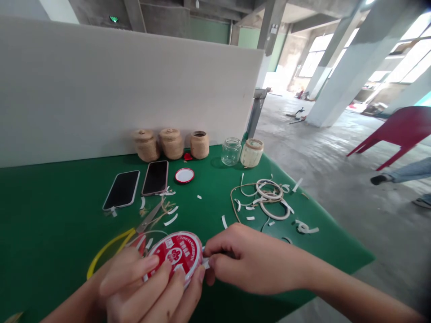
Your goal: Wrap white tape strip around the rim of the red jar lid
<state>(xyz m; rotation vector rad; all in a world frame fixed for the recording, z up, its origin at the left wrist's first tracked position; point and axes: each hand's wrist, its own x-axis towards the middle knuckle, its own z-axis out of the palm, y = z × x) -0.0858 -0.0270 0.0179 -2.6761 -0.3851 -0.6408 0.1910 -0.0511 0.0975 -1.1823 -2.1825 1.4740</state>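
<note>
My left hand (151,287) is closed around a red and white roll of tape (178,256) low in the view, fingers curled over its rim. My right hand (245,260) pinches the white loose end of the tape at the roll's right edge. Both hands hover just above the green table (50,224). Scissors with yellow handles (134,233) lie on the table right behind the roll, partly hidden by it.
Two phones (121,189) (155,177) lie face up beyond the hands, with a red-rimmed lid (184,175) beside them. Twine-wrapped jars (171,143), a clear glass jar (231,151) and a partly wrapped jar (252,153) stand by the white board. Twine, tape rings (269,190) and paper scraps litter the right. A red chair (400,132) and someone's legs are at right.
</note>
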